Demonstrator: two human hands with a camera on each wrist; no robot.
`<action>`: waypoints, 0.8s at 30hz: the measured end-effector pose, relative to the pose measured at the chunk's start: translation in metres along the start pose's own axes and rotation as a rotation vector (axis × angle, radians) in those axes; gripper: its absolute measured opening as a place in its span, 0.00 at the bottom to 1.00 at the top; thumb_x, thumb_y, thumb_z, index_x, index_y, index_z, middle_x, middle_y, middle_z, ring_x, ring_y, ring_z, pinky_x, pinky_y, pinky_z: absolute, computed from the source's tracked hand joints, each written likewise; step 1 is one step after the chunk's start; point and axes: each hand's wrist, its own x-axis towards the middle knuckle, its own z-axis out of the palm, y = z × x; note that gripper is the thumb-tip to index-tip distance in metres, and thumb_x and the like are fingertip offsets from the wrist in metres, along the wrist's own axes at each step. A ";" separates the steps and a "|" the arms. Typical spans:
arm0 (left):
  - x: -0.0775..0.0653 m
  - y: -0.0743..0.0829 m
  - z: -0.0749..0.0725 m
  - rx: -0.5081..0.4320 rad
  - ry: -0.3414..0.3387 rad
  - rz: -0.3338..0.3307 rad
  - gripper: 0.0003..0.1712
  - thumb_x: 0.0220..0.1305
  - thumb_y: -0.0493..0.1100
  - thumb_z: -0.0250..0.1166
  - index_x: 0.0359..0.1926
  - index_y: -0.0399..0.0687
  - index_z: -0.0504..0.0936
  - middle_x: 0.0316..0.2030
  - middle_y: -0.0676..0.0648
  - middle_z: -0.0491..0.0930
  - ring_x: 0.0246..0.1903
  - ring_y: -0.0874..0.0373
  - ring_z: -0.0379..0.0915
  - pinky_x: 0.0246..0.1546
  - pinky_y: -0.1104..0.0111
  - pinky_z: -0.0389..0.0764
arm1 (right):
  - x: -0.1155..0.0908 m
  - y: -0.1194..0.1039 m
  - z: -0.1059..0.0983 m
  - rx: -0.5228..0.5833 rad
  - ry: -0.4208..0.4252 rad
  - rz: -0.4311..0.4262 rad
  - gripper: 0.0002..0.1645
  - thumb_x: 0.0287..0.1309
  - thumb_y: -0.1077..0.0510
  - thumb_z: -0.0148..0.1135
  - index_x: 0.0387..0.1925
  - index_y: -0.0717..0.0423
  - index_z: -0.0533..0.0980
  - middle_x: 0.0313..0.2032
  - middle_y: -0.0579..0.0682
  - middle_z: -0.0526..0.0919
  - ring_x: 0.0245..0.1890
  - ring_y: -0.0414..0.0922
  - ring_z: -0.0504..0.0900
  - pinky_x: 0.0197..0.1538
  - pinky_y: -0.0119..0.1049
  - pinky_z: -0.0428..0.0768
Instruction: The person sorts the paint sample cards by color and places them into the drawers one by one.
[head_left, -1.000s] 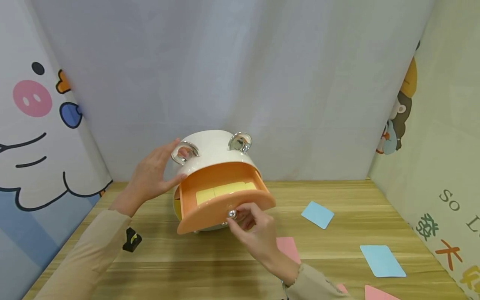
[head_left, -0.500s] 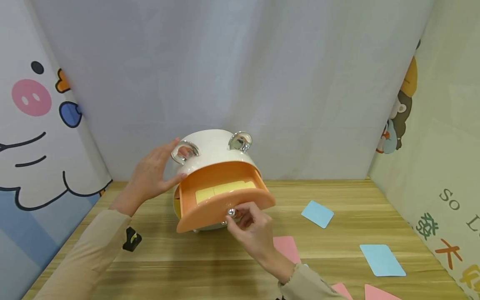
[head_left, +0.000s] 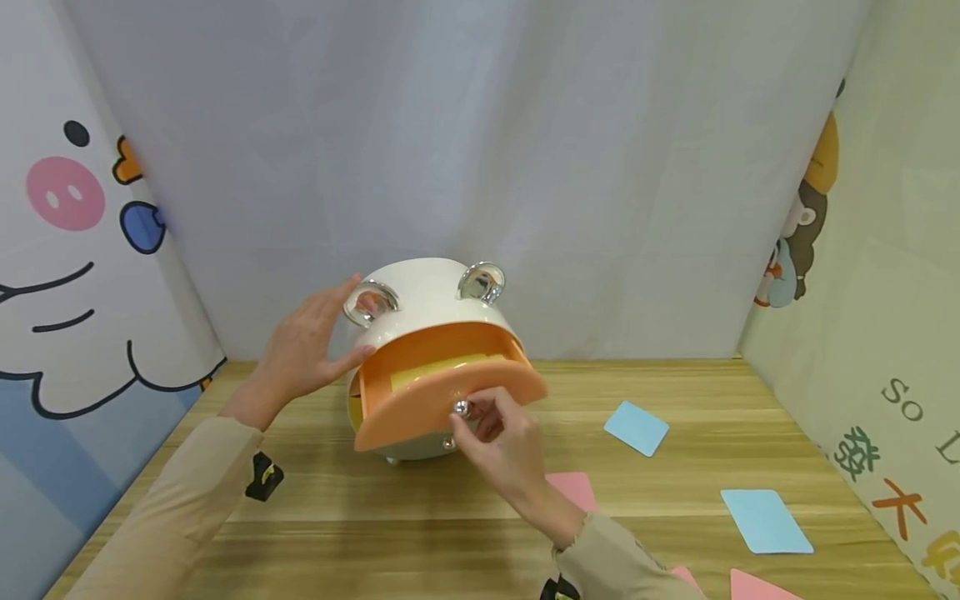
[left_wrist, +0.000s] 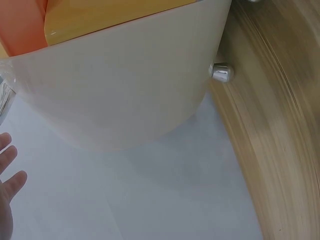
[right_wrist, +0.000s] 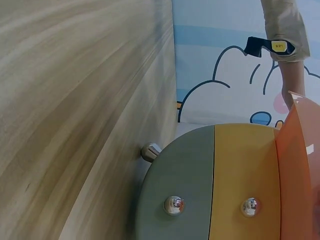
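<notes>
A glossy white rounded drawer box [head_left: 423, 292] with two silver ring ears stands on the wooden table. Its top orange drawer [head_left: 408, 421] is pulled out and holds yellow cards [head_left: 442, 368], now mostly hidden behind the drawer front. My right hand [head_left: 504, 442] pinches the silver knob [head_left: 461, 408] between thumb and fingers. Against the box's left side rests my left hand [head_left: 300, 346], fingers straight, near the left ear. Below the orange drawer, the right wrist view has a yellow drawer [right_wrist: 245, 165] and a green drawer [right_wrist: 182, 170], both closed.
To the right lie a blue card [head_left: 636, 428], a second blue card [head_left: 767, 521] and a pink card [head_left: 573, 490]. Another pink card [head_left: 757, 586] is cut off by the lower edge. A pale curtain [head_left: 600, 208] hangs behind; printed panels flank the table.
The orange drawer front has risen and slid slightly inward with my right hand on its knob, so less of the yellow cards shows. My left hand has stayed put.
</notes>
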 end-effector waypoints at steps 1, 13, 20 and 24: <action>0.000 0.000 0.000 -0.001 -0.001 -0.001 0.49 0.56 0.73 0.45 0.68 0.45 0.54 0.59 0.36 0.66 0.54 0.40 0.64 0.49 0.46 0.69 | 0.001 0.000 0.001 -0.006 -0.006 0.016 0.12 0.39 0.67 0.68 0.30 0.60 0.74 0.21 0.49 0.79 0.14 0.38 0.73 0.18 0.22 0.72; 0.000 0.001 -0.002 -0.008 -0.014 -0.011 0.48 0.56 0.70 0.51 0.68 0.45 0.54 0.58 0.36 0.66 0.54 0.40 0.64 0.49 0.45 0.69 | 0.016 0.007 0.009 -0.061 -0.064 0.109 0.10 0.43 0.62 0.67 0.29 0.57 0.74 0.21 0.47 0.79 0.15 0.34 0.72 0.19 0.21 0.71; 0.000 0.003 -0.003 -0.006 -0.026 -0.025 0.48 0.56 0.68 0.54 0.69 0.47 0.52 0.57 0.36 0.67 0.55 0.41 0.64 0.48 0.45 0.69 | 0.023 0.013 0.014 -0.105 -0.094 0.113 0.10 0.44 0.61 0.67 0.29 0.58 0.74 0.21 0.47 0.80 0.15 0.36 0.73 0.20 0.20 0.70; 0.001 0.003 -0.003 -0.006 -0.025 -0.024 0.48 0.56 0.68 0.53 0.69 0.46 0.53 0.58 0.36 0.67 0.55 0.40 0.63 0.48 0.45 0.69 | 0.026 0.017 0.016 -0.111 -0.104 0.118 0.09 0.45 0.61 0.67 0.29 0.58 0.74 0.21 0.46 0.80 0.15 0.36 0.73 0.20 0.19 0.69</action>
